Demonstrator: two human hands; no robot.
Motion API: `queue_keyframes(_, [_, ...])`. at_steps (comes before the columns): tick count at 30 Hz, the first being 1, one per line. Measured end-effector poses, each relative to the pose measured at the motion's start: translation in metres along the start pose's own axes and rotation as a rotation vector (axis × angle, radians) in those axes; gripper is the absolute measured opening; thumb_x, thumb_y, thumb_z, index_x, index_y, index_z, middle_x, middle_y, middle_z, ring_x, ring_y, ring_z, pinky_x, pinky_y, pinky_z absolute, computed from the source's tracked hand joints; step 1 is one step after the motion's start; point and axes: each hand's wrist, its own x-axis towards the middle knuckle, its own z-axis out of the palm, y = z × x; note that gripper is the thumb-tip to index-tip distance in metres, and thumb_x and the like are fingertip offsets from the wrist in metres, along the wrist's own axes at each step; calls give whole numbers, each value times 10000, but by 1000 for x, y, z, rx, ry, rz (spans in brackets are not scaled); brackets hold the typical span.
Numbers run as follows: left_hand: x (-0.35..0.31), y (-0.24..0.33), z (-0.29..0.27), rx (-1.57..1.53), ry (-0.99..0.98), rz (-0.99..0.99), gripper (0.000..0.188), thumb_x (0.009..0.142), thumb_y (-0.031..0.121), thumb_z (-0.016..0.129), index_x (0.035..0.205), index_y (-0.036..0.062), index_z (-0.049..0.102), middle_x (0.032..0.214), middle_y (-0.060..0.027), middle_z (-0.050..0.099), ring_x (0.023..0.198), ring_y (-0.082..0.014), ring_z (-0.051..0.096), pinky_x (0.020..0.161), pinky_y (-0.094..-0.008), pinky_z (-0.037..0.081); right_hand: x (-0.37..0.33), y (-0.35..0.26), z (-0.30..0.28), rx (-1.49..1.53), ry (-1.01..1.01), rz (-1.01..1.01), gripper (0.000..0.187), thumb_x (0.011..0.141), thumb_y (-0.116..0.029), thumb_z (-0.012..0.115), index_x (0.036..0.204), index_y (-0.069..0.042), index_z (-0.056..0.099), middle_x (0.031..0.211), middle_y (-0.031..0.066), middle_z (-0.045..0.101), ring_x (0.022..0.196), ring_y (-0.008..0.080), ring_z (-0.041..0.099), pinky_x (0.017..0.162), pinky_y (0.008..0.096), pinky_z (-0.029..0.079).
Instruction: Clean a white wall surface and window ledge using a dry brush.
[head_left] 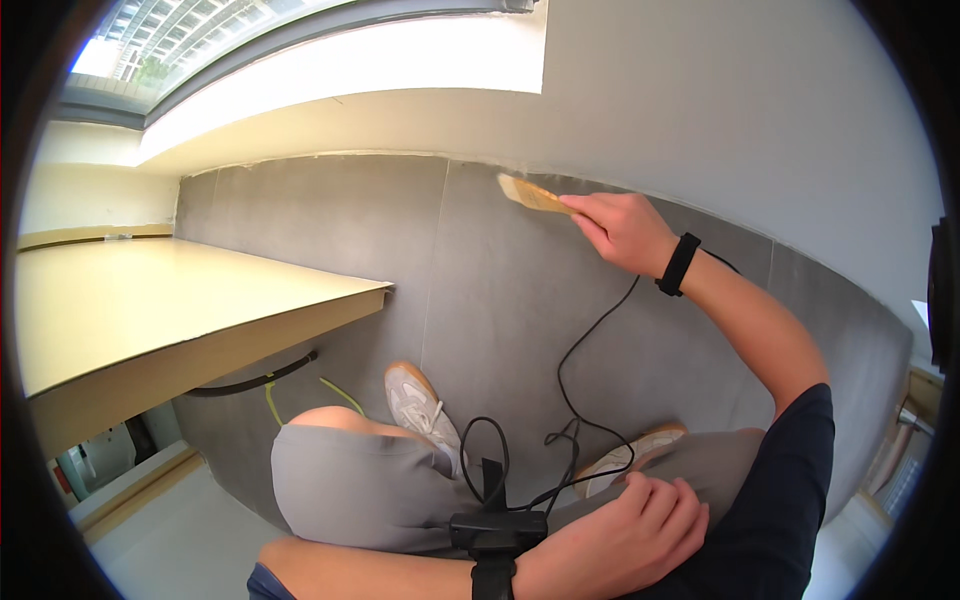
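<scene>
My right hand (625, 230) is closed round the wooden handle of a flat paintbrush (537, 196). Its pale bristle end points left, close to the seam where the grey tiled floor (500, 280) meets the white wall (700, 110). Low in the view, my left hand (620, 530) rests by my right thigh, its fingers loosely bent with small gaps and nothing visible in them. The thumb and palm of that hand are hidden. A black device (497, 532) is strapped at my left wrist, and a black band (679, 264) circles my right one.
A pale yellow board or tabletop (180, 300) juts in from the left, with a dark hose (255, 384) under its edge. Black cable (567, 380) loops between my shoes (415, 400). A window (200, 50) is at the upper left; a hammer-like tool (915, 420) is far right.
</scene>
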Motion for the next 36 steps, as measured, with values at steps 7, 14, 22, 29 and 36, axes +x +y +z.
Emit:
queue_keyframes(7, [2,2,7,13,-5,-4,248,886,251,536,1032,79,640,881,-65,605,795,-203,559,711,-338,453,22,-36,-52,-354,97,-327,343,804,49,638,1139,-21,655,655,64,531,544,223,533,482,366,422])
queue_keyframes(14, [-3,2,33,39,67,-37,264,885,224,559,1037,28,649,872,-80,626,769,-211,581,788,-355,477,-7,-30,-74,-415,253,-377,364,739,64,660,1097,-2,666,654,50,526,509,211,510,441,331,404])
queue_keyframes(22, [6,2,28,96,-108,8,265,881,231,573,1043,35,650,907,-78,633,810,-211,600,791,-360,487,-29,-28,-87,-427,254,-352,367,766,65,654,1126,-1,663,649,44,506,511,221,486,447,353,383])
queue_keyframes(29, [10,5,40,98,-93,33,196,836,203,596,947,51,649,847,-43,595,766,-176,565,691,-299,440,-32,-21,-99,-464,274,-308,405,777,71,674,1175,-2,649,616,41,466,500,199,467,442,350,370])
queue_keyframes(36, [6,8,41,107,-105,50,166,816,204,608,887,60,649,803,-26,569,728,-164,546,660,-285,408,-29,-37,-105,-527,226,-387,440,804,112,653,1239,63,607,650,71,495,535,234,503,476,346,395])
